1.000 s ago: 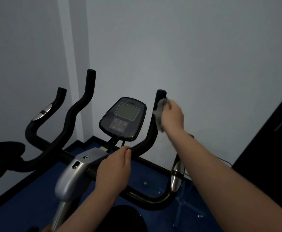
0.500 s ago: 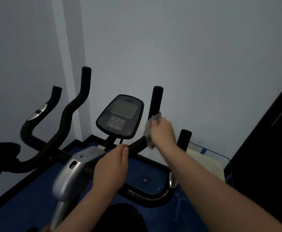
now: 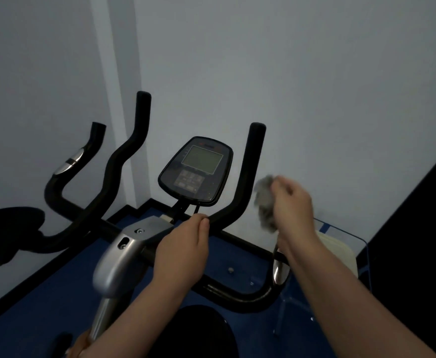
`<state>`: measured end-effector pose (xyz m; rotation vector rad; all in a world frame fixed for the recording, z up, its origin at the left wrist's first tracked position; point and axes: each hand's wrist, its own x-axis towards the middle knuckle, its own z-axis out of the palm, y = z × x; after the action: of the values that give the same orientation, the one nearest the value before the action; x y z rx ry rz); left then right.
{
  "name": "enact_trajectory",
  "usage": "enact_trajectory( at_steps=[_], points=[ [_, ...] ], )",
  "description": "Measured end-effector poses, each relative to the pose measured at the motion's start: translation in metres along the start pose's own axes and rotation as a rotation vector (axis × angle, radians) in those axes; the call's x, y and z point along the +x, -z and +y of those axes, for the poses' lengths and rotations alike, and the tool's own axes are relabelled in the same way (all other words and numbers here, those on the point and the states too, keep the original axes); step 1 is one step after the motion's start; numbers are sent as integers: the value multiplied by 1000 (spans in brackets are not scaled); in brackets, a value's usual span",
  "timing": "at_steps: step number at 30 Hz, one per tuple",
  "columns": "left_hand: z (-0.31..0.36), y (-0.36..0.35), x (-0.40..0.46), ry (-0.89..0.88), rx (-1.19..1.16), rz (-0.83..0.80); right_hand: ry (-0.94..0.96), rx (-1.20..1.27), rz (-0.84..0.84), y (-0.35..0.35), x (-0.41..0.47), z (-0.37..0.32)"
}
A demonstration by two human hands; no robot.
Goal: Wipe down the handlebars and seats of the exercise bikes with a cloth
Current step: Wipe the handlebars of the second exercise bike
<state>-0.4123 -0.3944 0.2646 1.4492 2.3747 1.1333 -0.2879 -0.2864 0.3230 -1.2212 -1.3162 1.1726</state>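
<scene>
Gripping the cloth (image 3: pixel 264 202), the right hand (image 3: pixel 293 205) has left the handlebar (image 3: pixel 248 174); left hand (image 3: pixel 183 249) still clasps it.

The right hand (image 3: pixel 292 205) pulled the cloth (image 3: pixel 264 202) off the upright handlebar (image 3: pixel 250 171) and moved rightward, clear of it.

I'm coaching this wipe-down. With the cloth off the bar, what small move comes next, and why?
Probably bring the right hand with its grey cloth down onto the outer grip below it; the left hand steadies the handlebar.
</scene>
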Motion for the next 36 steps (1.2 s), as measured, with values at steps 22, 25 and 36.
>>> enact_trajectory(
  at_steps=[22,25,36],
  points=[
    [0,1,2,-7,17,-27,646,-588,-150,-8,-22,39],
    [1,1,2,0,31,-27,882,-621,-254,0,-6,0],
    [2,2,-1,17,53,-18,1025,-1468,-58,-44,38,-24]
  ],
)
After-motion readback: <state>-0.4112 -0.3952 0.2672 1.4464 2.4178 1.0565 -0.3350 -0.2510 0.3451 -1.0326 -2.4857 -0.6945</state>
